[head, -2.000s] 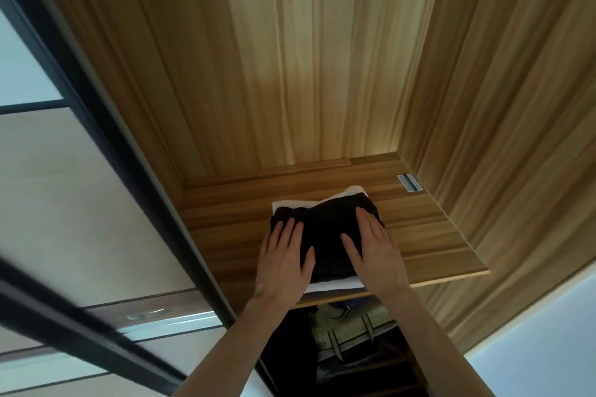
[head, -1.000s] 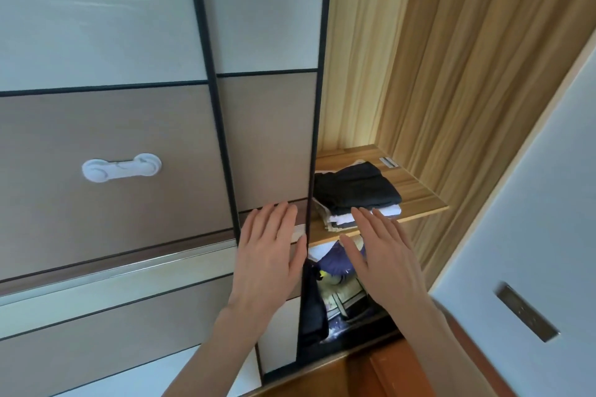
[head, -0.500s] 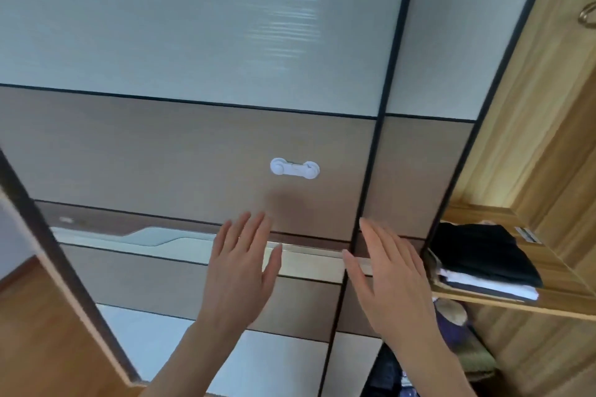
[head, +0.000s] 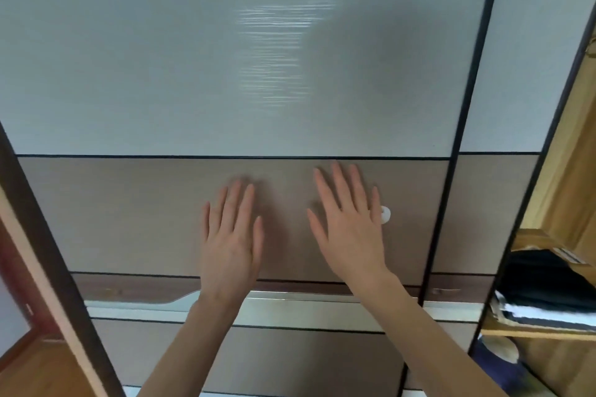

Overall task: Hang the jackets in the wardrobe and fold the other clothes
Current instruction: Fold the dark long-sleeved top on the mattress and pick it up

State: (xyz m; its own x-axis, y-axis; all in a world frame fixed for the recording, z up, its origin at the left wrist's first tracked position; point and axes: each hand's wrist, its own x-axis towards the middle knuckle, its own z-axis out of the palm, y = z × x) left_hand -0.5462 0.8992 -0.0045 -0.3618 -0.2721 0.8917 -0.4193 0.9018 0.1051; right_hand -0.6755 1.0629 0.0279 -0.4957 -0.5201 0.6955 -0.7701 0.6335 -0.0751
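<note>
Both my hands are raised in front of the wardrobe's sliding door (head: 129,213), palms away from me, fingers straight and spread, holding nothing. My left hand (head: 230,235) is over the brown middle panel. My right hand (head: 350,226) is beside it and covers most of a white plastic handle (head: 385,214). I cannot tell whether they touch the door. At the far right, in the open wardrobe section, a folded stack of black and white clothes (head: 545,293) lies on a wooden shelf (head: 529,332).
A dark vertical frame bar (head: 464,106) separates the door panels. A metal rail strip (head: 306,303) runs across under my wrists. A wooden door frame (head: 38,251) slants at the left edge. Dark items (head: 503,361) lie below the shelf.
My hands left the folded stack on the shelf and drew back. The view swung left, so the stack now sits at the right edge and both open hands are up against the sliding door.
</note>
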